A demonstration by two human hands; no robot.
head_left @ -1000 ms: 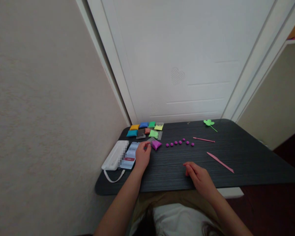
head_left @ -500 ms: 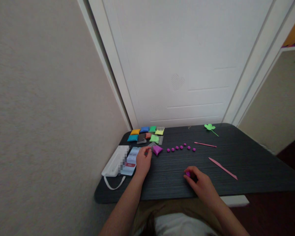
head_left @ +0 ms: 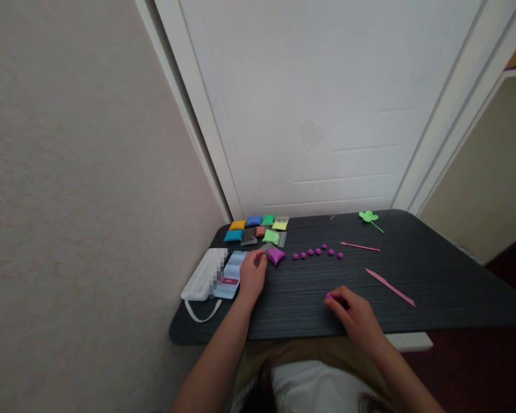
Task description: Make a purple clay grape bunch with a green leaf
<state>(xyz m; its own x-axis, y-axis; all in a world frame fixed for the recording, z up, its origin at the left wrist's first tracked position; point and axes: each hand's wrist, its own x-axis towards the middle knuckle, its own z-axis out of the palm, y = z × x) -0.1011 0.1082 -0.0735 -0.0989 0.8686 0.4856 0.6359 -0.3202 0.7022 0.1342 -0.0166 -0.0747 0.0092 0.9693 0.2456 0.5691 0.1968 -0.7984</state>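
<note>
Right hand [head_left: 348, 307]: fingers curled, thumb and forefinger closed on a small purple piece [head_left: 329, 296], near the near edge of the tabletop [head_left: 292, 315], right of its middle. Most of the piece is hidden by the fingers.

Left hand [head_left: 253, 272]: fingers loosely bent, fingertips at the clear end of the purple packet [head_left: 276, 256]; cannot tell whether they grip or touch it. The hand overlaps the right side of the phone [head_left: 231, 275] in this view.

Purple balls [head_left: 318, 251]: seven, small, rounded, spaced apart in an uneven line running right from the purple packet, across the middle of the tabletop.

Coloured packets [head_left: 249, 235]: two rough rows toward the far left corner; orange, blue, green, yellow, teal, dark, reddish and light green.

White case [head_left: 203, 275]: along the left edge, beside the phone, white strap [head_left: 202, 320] looping toward the near left corner.

Right of the balls: thin pink tool [head_left: 360, 246]; nearer the near edge, flat pink tool [head_left: 389, 285], lying slantwise. Green flower [head_left: 368, 216] with stem, by the far edge, right part.
</note>
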